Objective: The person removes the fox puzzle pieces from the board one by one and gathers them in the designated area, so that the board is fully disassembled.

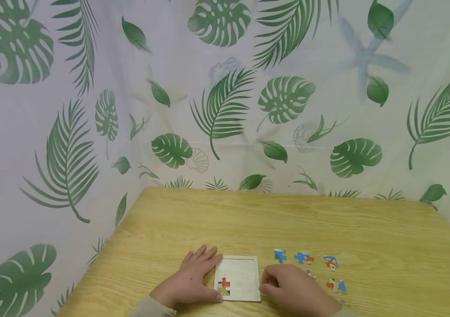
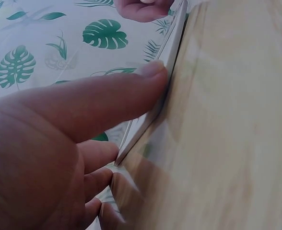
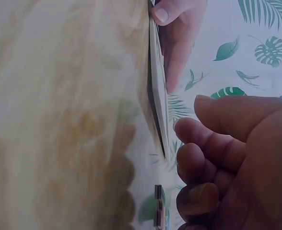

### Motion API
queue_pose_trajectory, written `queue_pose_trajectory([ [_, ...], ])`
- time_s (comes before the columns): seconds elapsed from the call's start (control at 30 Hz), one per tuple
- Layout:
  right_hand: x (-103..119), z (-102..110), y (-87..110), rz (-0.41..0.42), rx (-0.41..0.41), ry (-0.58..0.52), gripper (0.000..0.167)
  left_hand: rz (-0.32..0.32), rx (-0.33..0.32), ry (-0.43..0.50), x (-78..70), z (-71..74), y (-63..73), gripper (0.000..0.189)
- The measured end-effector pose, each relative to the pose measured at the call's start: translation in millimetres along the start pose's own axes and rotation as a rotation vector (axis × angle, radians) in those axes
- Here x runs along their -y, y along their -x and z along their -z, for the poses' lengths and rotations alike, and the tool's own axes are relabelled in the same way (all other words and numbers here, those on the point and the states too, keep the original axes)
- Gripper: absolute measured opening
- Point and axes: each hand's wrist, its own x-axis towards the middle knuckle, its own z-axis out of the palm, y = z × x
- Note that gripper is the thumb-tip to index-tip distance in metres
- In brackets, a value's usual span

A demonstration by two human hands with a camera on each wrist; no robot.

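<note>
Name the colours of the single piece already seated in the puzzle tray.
Red-orange above, green below, on the seated piece; the head view shows it best.

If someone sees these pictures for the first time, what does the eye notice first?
Probably the white puzzle tray at the near edge of the wooden table, with one piece already set in its lower left corner. The left hand rests flat against its left side; the right hand is curled beside its right edge. Loose pieces lie to the right.

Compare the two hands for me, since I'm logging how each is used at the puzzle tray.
The left hand lies flat with straight fingers against the puzzle tray's left edge; the right hand has curled fingers at the tray's right edge. Loose puzzle pieces lie beyond the right hand, none by the left. Both rest on the wooden table.
</note>
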Motion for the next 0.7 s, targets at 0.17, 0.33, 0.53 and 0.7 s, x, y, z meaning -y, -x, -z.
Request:
queue_pose_trajectory([
  [0.17,0,-4,-4.1,-0.025,0.016,0.001,0.018,0.004,0.003,0.011,0.5,0.0,0.0,0.100],
  [0.33,1,-6,-8.3,-0.043,0.023,0.024,0.019,0.003,0.002,0.018,0.4,0.9,0.2,0.100],
  [0.53,9,-9,-13.8,-0.040,0.016,0.017,0.014,0.010,-0.002,0.006,0.0,1.0,0.0,0.100],
  [0.7,20,-12,-20.5,-0.025,0.021,0.005,0.010,0.019,0.008,0.009,0.1,0.7,-0.4,0.101],
])
